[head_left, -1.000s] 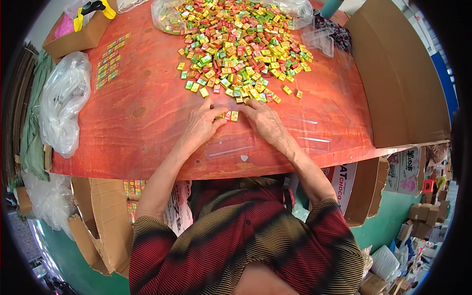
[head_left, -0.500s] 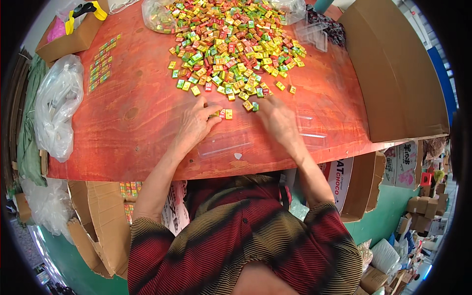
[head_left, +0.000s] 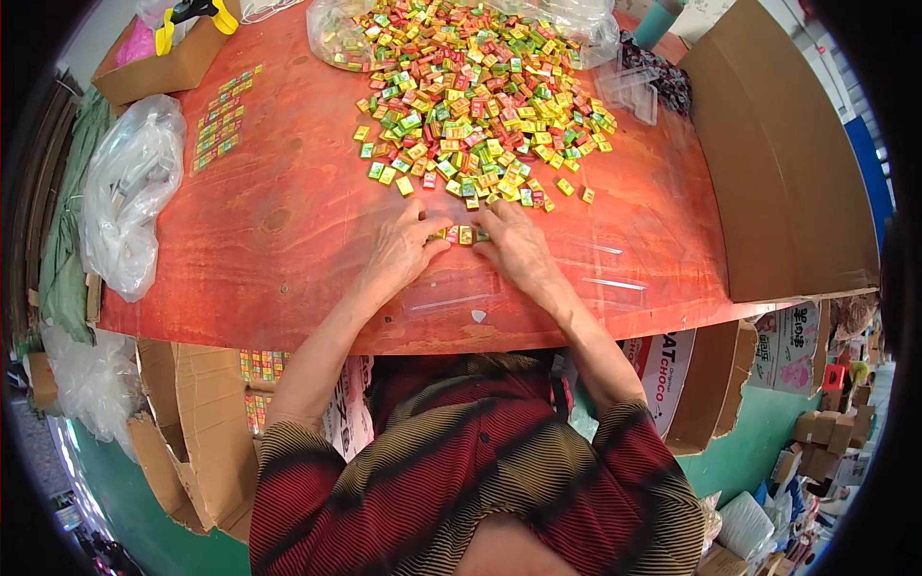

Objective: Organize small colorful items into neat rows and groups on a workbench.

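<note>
Fingers (head_left: 438,247) of left hand (head_left: 396,248) and right hand (head_left: 520,250) curl, pinching a row of boxes (head_left: 465,234).

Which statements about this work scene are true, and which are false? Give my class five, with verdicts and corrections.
1. The left hand and right hand are at a short row of small boxes. True.
2. The pile of small boxes lies nearer the person's body than the hands. False: it lies beyond them.
3. The tabletop is blue. False: it is red.
4. A clear plastic bag lies at the table's left side. True.
5. The pile is all one colour. False: it mixes red, yellow and green.
</note>
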`<state>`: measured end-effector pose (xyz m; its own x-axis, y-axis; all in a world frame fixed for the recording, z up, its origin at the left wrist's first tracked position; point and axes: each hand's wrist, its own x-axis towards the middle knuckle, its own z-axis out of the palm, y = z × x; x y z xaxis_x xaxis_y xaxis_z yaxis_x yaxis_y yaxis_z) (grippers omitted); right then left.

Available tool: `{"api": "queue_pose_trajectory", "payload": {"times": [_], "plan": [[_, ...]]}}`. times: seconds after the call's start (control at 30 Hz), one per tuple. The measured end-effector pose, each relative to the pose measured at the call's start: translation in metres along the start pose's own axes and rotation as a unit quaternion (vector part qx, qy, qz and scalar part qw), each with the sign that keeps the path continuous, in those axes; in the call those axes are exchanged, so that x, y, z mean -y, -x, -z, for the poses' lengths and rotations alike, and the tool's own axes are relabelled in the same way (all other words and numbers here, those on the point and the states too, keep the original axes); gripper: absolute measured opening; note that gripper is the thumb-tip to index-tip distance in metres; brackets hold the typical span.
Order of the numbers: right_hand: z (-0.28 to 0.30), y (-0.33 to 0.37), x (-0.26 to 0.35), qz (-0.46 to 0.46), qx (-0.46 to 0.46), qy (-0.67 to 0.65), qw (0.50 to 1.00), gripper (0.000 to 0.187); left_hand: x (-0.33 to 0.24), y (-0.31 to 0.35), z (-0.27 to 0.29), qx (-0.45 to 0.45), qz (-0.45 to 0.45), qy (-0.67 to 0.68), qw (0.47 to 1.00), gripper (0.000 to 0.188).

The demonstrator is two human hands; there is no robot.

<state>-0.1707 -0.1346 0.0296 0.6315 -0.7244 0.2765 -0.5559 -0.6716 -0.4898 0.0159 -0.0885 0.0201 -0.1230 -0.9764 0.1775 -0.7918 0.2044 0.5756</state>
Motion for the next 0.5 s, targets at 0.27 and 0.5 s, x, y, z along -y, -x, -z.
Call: {"api": "queue_pose_trajectory", "payload": {"times": [0.27,0.5], "plan": [[0.023,-0.021,-0.016,-0.073,-0.058,-0.04,0.995,0.017,0.001,0.001,0.0,0.006,0.003,0.01,1.0,0.027],[0.018,-0.009,-0.011,0.001,-0.055,0.058,0.997,0.018,0.002,0.0,0.0,0.007,0.006,-0.002,1.0,0.027]]}}
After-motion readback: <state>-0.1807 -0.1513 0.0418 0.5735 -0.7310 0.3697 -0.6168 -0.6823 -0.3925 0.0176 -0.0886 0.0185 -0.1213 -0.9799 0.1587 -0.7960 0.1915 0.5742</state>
